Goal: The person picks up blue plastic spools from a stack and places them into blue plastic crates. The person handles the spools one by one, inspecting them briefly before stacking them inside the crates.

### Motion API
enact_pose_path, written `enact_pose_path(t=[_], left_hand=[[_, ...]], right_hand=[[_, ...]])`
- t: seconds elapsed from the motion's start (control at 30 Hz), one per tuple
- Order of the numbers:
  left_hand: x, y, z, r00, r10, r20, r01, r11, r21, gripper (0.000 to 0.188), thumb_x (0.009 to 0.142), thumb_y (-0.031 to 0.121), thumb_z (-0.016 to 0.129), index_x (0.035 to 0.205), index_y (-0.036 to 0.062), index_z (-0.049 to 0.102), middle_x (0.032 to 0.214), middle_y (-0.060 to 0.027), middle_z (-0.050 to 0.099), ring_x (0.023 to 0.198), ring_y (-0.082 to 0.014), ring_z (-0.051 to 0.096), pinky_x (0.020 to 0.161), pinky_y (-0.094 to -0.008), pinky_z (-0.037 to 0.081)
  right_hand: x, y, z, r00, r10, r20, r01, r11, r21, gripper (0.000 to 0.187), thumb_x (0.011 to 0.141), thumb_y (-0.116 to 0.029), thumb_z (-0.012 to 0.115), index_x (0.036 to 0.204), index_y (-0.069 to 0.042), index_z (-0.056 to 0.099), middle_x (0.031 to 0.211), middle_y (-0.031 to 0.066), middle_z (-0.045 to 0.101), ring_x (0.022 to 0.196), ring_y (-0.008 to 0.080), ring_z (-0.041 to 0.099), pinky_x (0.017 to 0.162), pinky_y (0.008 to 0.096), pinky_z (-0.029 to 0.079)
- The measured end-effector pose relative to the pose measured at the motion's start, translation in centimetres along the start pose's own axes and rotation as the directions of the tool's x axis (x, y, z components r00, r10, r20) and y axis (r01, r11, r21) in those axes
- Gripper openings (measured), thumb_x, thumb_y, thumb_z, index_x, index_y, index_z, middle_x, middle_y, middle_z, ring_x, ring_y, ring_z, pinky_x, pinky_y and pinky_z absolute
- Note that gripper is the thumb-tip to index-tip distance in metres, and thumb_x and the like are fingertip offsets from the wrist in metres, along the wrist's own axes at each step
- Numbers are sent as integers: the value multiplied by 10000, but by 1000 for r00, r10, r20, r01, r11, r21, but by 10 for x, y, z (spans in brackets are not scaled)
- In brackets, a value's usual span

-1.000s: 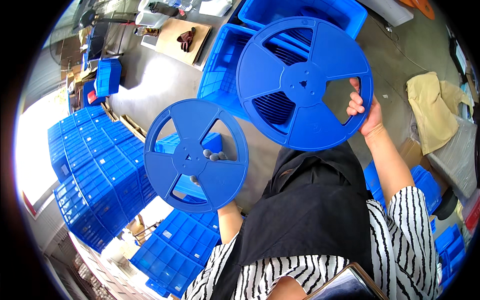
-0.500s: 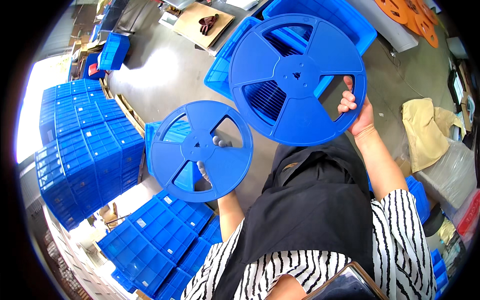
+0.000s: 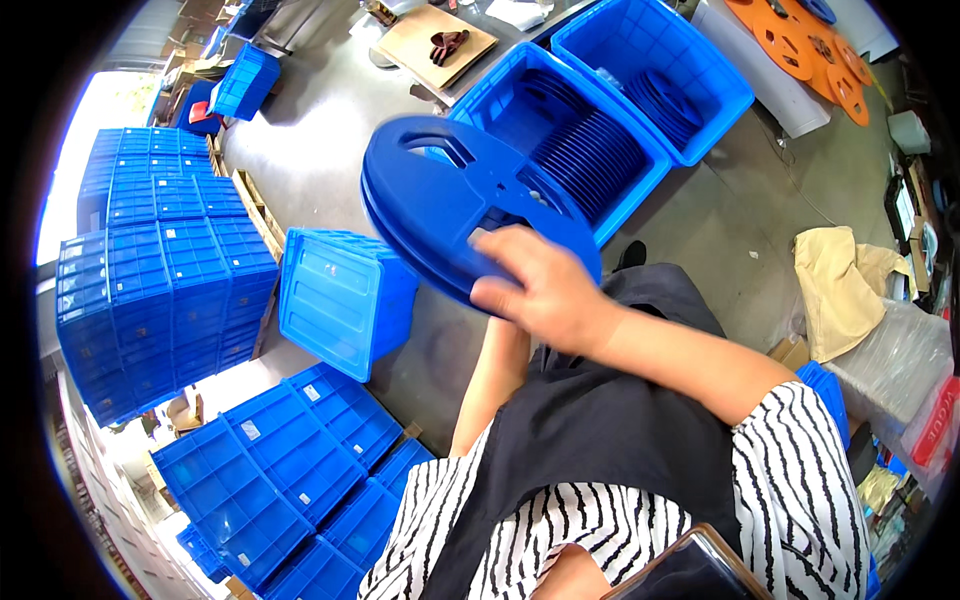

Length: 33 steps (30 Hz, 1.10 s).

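Observation:
Two large blue plastic reel discs [image 3: 425,185] lie face to face and tilted in front of me, their rims slightly offset. My right hand [image 3: 555,295] reaches across from the right, fingers curled at the lower part of the upper disc by a cut-out; motion blurs it a little. From below, my left hand [image 3: 512,335] supports the discs, mostly hidden behind them. What look like its grey-covered fingertips show in a cut-out. Just beyond, an open blue crate [image 3: 640,205] holds a row of similar blue discs [image 3: 595,165] standing on edge.
A second open crate [image 3: 725,135] alongside contains more blue discs. Closed blue crates [image 3: 170,280] are stacked at the left, and a single one [image 3: 330,300] stands nearer. Orange discs [image 3: 780,45] lie far right. A dark glove [image 3: 448,45] rests on a board [image 3: 420,40].
The two discs, held apart one in each hand, are now together and tilted. My right hand has swung left and inward across them. The crates behind show more fully.

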<state>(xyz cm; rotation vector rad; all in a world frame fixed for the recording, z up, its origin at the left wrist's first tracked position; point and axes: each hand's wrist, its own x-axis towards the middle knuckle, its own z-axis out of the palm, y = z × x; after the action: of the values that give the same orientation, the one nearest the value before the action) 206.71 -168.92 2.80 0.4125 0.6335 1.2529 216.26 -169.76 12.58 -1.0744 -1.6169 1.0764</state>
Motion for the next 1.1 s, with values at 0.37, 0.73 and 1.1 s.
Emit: enact_pose_path(t=[0.37, 0.73, 1.1], left_hand=[[-34, 3, 25, 970, -90, 225, 174, 904, -391, 684, 744, 481, 700, 1212, 45, 458, 1166, -111, 550, 1163, -260, 502, 1064, -425, 354], [-11, -63, 66, 985, -15, 170, 79, 924, -373, 722, 747, 578, 670, 1169, 19, 497, 1100, -89, 562, 1148, -241, 513, 1119, -418, 285], [46, -162, 160, 957, 69, 280, 36, 935, -353, 686, 765, 496, 695, 1240, 57, 467, 1101, -119, 572, 1138, -293, 516, 1077, -450, 342]], right_hand=[[-1, -37, -47, 722, 51, 690, -378, 864, 331, 531, 799, -195, 697, 1257, -5, 506, 1284, 125, 517, 1183, 210, 507, 1017, 331, 381], [-23, -59, -222, 319, -718, 618, -462, 452, 763, 756, 787, -431, 700, 1235, 136, 480, 1282, 261, 482, 1134, 339, 516, 919, 390, 435], [-66, -15, -343, 375, -760, 531, -738, 103, 667, 840, 676, -400, 799, 1257, 104, 461, 1224, 226, 528, 1078, 291, 556, 894, 335, 450]])
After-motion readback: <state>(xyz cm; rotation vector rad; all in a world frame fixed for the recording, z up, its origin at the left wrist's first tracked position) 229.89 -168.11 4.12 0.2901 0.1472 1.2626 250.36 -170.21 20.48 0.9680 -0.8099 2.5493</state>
